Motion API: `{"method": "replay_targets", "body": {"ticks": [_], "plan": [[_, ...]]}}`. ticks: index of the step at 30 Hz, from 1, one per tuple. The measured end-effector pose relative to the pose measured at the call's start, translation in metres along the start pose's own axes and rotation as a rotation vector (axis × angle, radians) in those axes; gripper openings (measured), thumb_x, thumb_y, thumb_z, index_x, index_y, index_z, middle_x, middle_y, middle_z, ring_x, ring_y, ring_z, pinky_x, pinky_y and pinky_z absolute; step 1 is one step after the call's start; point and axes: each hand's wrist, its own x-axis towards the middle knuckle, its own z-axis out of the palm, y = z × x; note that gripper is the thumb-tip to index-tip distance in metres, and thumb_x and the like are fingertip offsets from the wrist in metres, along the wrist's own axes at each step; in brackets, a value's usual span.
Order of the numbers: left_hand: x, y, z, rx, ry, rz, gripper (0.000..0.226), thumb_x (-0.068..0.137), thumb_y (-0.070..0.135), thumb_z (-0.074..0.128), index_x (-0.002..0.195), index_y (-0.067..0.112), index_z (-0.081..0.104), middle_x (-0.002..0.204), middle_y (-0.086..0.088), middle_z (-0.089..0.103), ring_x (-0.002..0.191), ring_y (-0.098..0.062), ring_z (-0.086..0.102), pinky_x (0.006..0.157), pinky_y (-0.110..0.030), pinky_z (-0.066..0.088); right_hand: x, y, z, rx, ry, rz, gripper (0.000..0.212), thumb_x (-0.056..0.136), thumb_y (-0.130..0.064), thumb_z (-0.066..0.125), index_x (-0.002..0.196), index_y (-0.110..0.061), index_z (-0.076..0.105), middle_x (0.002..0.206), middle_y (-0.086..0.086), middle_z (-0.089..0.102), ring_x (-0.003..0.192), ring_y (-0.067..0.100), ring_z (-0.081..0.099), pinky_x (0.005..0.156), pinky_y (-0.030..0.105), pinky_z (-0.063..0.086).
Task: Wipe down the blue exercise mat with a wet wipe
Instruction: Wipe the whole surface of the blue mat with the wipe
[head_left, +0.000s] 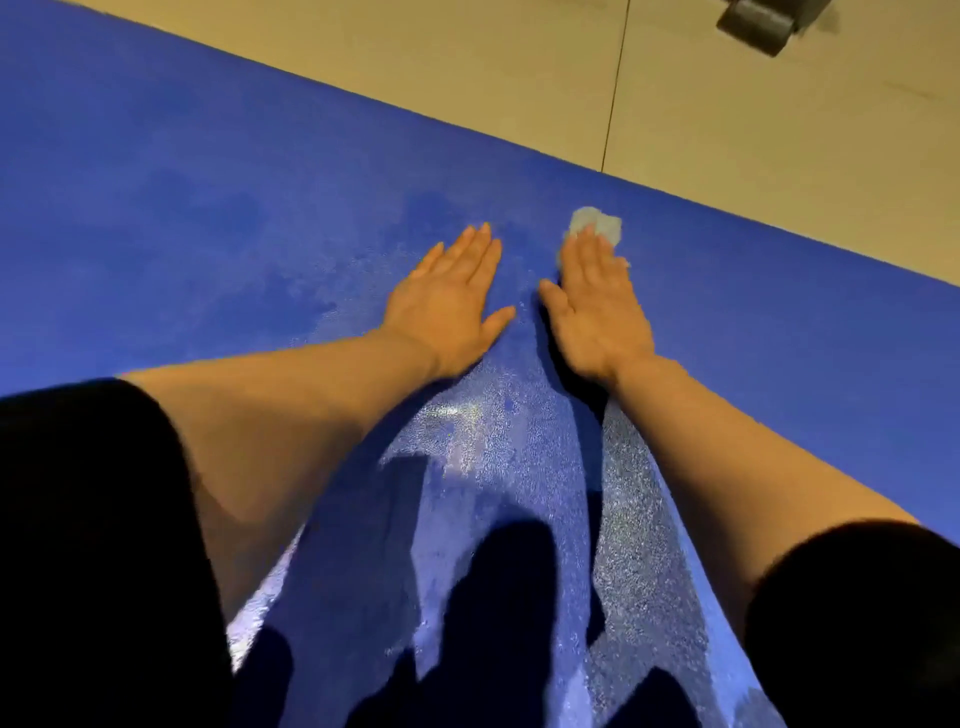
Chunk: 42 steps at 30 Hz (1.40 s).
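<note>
Blue exercise mat (208, 182): fills most of the view, far edge running diagonally from upper left down to the right; pebbled foam texture, glistening wet streaks near centre, darker damp patches to the left. No legible writing or branding.
Tiled floor (727, 104): beige, smooth, one dark grout line, beyond the mat's far edge.
Dark blurred object (763, 21): far right corner on floor, unidentifiable.
Left hand (449, 299): flat on mat, fingers straight, holding nothing.
Right hand (597, 306): flat, fingers straight, pressing wet wipe (597, 223) onto mat near far edge.
Wipe: white, crumpled, protruding past fingertips.
</note>
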Motion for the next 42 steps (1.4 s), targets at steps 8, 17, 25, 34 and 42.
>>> {"method": "replay_targets", "body": {"ticks": [8, 17, 25, 34, 42], "plan": [[-0.056, -0.030, -0.015, 0.098, -0.200, 0.021, 0.074, 0.100, 0.054, 0.026, 0.154, 0.017, -0.010, 0.161, 0.000, -0.017, 0.149, -0.015, -0.012, 0.121, -0.037, -0.002, -0.031, 0.019, 0.000, -0.088, 0.005, -0.123, 0.062, 0.105, -0.036, 0.021, 0.154, -0.012, -0.007, 0.161, 0.006, -0.016, 0.149, 0.019, -0.012, 0.119, 0.034, -0.009], [-0.086, -0.022, -0.019, 0.043, -0.320, -0.048, 0.073, 0.102, 0.047, 0.029, 0.152, 0.017, -0.015, 0.159, -0.001, -0.023, 0.148, -0.017, -0.017, 0.120, -0.042, -0.003, -0.066, -0.065, 0.028, -0.044, -0.028, -0.192, 0.065, 0.104, -0.040, 0.021, 0.154, -0.008, -0.006, 0.161, 0.009, -0.013, 0.149, 0.021, -0.013, 0.120, 0.036, -0.009], [-0.115, -0.025, -0.016, 0.065, -0.336, -0.036, 0.071, 0.103, 0.047, 0.027, 0.152, 0.017, -0.016, 0.159, -0.002, -0.024, 0.148, -0.018, -0.017, 0.121, -0.043, -0.003, -0.092, -0.052, 0.028, 0.078, -0.004, 0.148, 0.067, 0.104, -0.043, 0.020, 0.154, -0.005, -0.003, 0.161, 0.012, -0.013, 0.149, 0.025, -0.013, 0.120, 0.040, -0.009], [-0.143, -0.023, -0.019, 0.079, -0.386, 0.003, 0.072, 0.103, 0.045, 0.028, 0.153, 0.016, -0.015, 0.159, -0.002, -0.023, 0.148, -0.018, -0.015, 0.121, -0.041, -0.002, -0.128, -0.032, 0.037, 0.061, 0.015, 0.023, 0.062, 0.105, -0.038, 0.021, 0.154, -0.010, -0.005, 0.162, 0.006, -0.013, 0.149, 0.019, -0.012, 0.120, 0.035, -0.009], [-0.166, -0.020, -0.016, 0.084, -0.417, 0.001, 0.071, 0.104, 0.043, 0.028, 0.152, 0.015, -0.015, 0.159, -0.003, -0.024, 0.148, -0.018, -0.016, 0.121, -0.042, -0.001, -0.170, -0.105, 0.062, 0.114, -0.018, -0.061, 0.066, 0.104, -0.041, 0.022, 0.154, -0.008, -0.004, 0.161, 0.010, -0.013, 0.148, 0.021, -0.015, 0.120, 0.035, -0.012]]}}
